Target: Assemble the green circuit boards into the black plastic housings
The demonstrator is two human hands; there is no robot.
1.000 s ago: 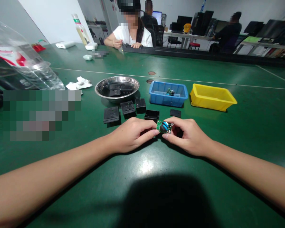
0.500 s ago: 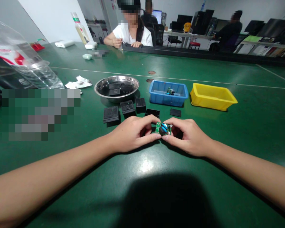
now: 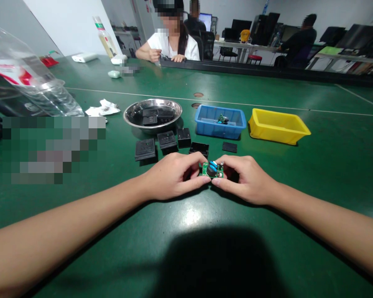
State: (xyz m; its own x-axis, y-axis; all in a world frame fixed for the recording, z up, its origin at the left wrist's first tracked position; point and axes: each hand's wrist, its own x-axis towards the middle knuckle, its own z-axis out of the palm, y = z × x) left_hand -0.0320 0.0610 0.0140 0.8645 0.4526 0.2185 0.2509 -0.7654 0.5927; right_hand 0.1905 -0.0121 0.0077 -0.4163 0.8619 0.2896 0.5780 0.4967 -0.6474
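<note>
Between my two hands is a small green circuit board [image 3: 212, 169] with blue and black components on its upper side. My left hand [image 3: 177, 174] pinches its left end between thumb and fingers. At the other end, my right hand [image 3: 247, 178] grips it the same way. Just beyond my left fingertips lies an open black case half [image 3: 199, 149], partly hidden by that hand. A flat black cover [image 3: 229, 147] rests on the table beyond my right hand. Several closed black boxes [image 3: 145, 150] stand to the left of the case half.
A metal bowl [image 3: 130, 121] holds several black cases. Right of it stand a blue bin [image 3: 219, 130] with circuit boards inside and a yellow bin [image 3: 275, 131]. A large clear bottle [image 3: 34, 74] is at the left. Across the green table sits a person [image 3: 174, 45].
The circuit board has tilted slightly and shifted a little to the left in my fingers. Both hands have stayed almost in place.
</note>
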